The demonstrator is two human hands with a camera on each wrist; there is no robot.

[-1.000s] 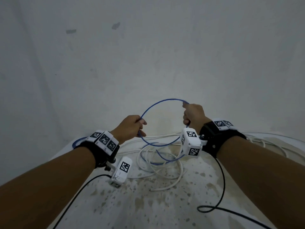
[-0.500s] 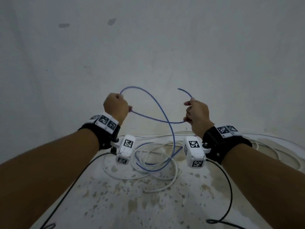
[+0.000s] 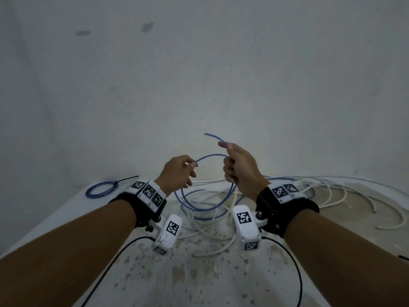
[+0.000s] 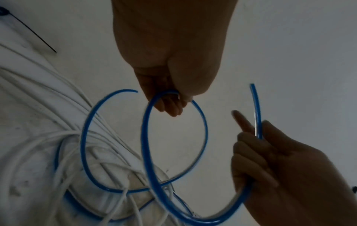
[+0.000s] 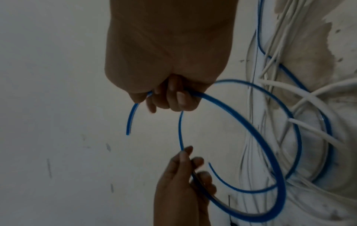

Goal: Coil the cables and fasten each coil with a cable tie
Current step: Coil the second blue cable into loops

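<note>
The thin blue plastic-sheathed cable (image 3: 205, 196) hangs in a loop above the white stone table's (image 3: 199, 273) middle, over the loose white cables (image 3: 332, 191). The right hand (image 3: 241, 171) closes its fingers round the loop near the free tip. The left hand (image 3: 177, 173) pinches the arc just beside it, so the next turn likely passes rightward.

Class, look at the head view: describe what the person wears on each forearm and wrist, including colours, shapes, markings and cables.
Both forearms are bare, without sleeves. Each wrist carries a black strap topped by white blocks with black-and-white square markers. A white boxy camera bearing similar markers hangs under each wrist, and a thin black cable trails from each.
</note>
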